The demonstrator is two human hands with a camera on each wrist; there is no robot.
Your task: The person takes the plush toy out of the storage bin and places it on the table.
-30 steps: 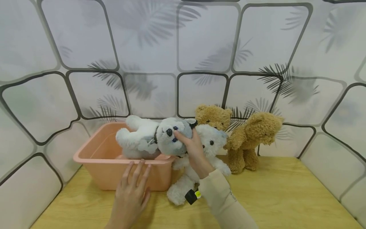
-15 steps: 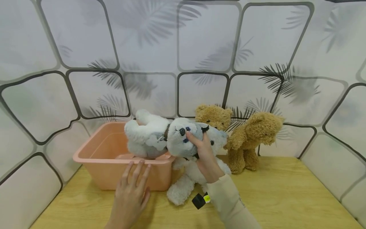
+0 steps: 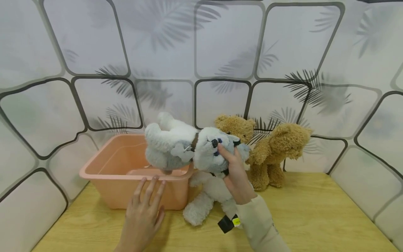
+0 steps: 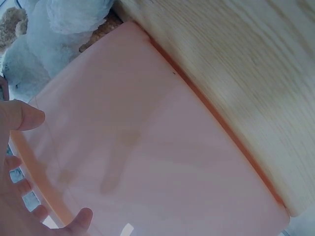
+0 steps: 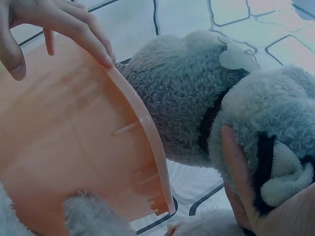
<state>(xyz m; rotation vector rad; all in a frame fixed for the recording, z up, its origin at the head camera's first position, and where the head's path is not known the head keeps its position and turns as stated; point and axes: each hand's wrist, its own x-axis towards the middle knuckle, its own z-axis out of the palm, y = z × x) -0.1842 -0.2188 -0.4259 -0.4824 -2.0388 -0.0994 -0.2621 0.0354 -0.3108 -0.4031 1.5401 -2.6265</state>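
Note:
My right hand point(image 3: 237, 180) grips a grey-and-white husky plush point(image 3: 176, 141) by the head, thumb beside its nose. The husky lies sideways in the air over the right part of a peach plastic basin point(image 3: 110, 190), legs pointing left. In the right wrist view, the fingers of my right hand point(image 5: 278, 216) press into the fur behind the collar. My left hand point(image 3: 142, 211) rests its fairly straight fingertips on the basin's front rim. The left wrist view shows that hand point(image 4: 19, 120) spread at the rim. Behind the husky and my right hand, a white plush bear point(image 3: 198, 210) is partly hidden.
Two brown teddy bears stand behind and right of the white bear: one point(image 3: 234, 126) mostly hidden, one point(image 3: 275, 150) leaning right. A wooden tabletop point(image 3: 315, 210) extends to the right. Patterned fabric walls point(image 3: 226, 105) enclose the back and sides.
My right hand has carried the husky plush rightward, its legs rising slightly above the basin. More of the white bear is now covered. My left hand stays at the rim.

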